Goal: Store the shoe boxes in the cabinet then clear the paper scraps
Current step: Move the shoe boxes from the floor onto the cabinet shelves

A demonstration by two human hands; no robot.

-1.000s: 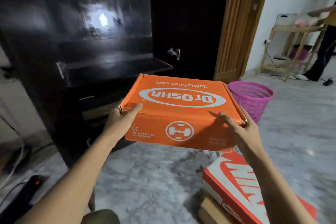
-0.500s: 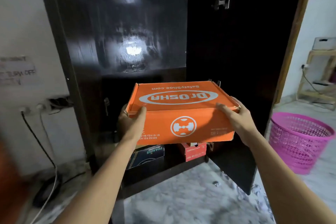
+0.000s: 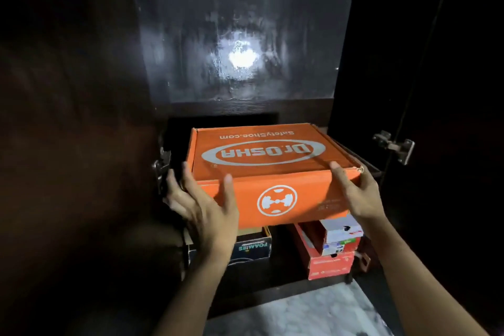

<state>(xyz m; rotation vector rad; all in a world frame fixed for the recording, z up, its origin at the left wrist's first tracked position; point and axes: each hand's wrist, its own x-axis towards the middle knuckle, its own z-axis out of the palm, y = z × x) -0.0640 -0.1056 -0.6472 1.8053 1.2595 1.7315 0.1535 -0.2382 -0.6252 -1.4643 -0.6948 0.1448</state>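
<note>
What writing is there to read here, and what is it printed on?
"Dr.OSHA": lid of the orange shoe box, upside down from here.
"SafetyShoe.com": same lid, upside down.
"FOAMIES": front of the dark box below, upside down.
Fine print on the orange shoe box's front and labels on the red box: too blurred to read.
</note>
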